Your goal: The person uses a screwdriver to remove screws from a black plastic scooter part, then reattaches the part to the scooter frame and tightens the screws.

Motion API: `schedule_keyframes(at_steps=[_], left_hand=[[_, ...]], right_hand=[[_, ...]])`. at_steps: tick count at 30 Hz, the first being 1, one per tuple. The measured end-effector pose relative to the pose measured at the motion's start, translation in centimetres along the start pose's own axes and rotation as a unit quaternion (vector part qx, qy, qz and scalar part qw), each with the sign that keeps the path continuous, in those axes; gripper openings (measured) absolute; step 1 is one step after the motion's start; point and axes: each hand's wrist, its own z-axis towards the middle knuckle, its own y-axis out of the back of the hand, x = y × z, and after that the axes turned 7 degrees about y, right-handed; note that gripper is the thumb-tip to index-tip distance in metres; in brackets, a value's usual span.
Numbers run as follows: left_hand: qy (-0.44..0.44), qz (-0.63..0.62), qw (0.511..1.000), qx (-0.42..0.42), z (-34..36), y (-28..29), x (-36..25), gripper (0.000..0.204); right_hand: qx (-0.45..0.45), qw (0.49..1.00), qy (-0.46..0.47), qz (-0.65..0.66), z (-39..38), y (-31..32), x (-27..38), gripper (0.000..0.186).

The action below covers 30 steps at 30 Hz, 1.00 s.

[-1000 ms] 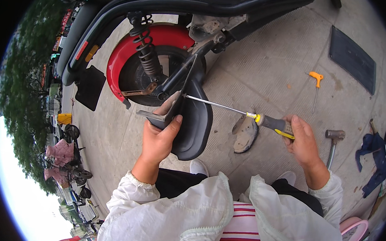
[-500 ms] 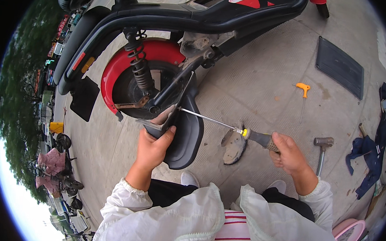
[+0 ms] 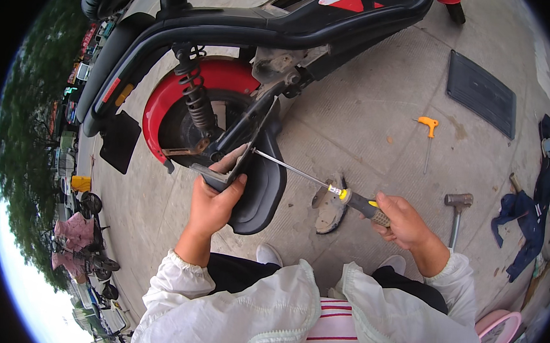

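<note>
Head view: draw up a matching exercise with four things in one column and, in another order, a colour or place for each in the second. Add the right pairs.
Things:
1. screwdriver
2. black plastic guard
3. wheel fender
4. basin

Colours and places:
A. pink
B. held by the left grip
C. red
D. in the right grip

Right pairs: 1-D, 2-B, 3-C, 4-A
</note>
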Motion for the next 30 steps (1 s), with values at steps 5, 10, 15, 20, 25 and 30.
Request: schedule_keyframes(at_steps=[5, 10, 15, 20, 25, 30], left_hand=[[0.096, -0.120, 0.988, -0.032, 0.0, 0.1, 1.2, 0.045], [0.092, -0.128, 0.987, -0.032, -0.1, 0.3, 1.3, 0.044], [0.006, 0.007, 1.000, -0.011, -0.7, 1.0, 1.0, 0.046], [0.093, -0.069, 0.993, -0.006, -0.5, 1.2, 1.5, 0.045], [0.079, -0.047, 0.996, -0.016, -0.9, 0.9, 1.5, 0.046], [-0.033, 0.006, 0.999, 0.016, -1.6, 1.6, 1.2, 0.049]], right_hand=[[-0.164, 0.780, 0.445, -0.409, 1.5, -1.0, 0.7, 0.038], [-0.071, 0.912, 0.316, -0.251, 1.0, -1.5, -0.2, 0.035], [0.119, 0.928, -0.201, 0.291, 1.3, 0.4, -0.5, 0.039], [0.022, 0.986, 0.139, -0.084, 0.9, -1.4, -0.1, 0.041], [-0.039, 0.882, 0.334, -0.330, 1.5, -2.1, 0.1, 0.048], [0.213, 0.915, -0.229, 0.254, 1.5, 0.3, -2.0, 0.054]])
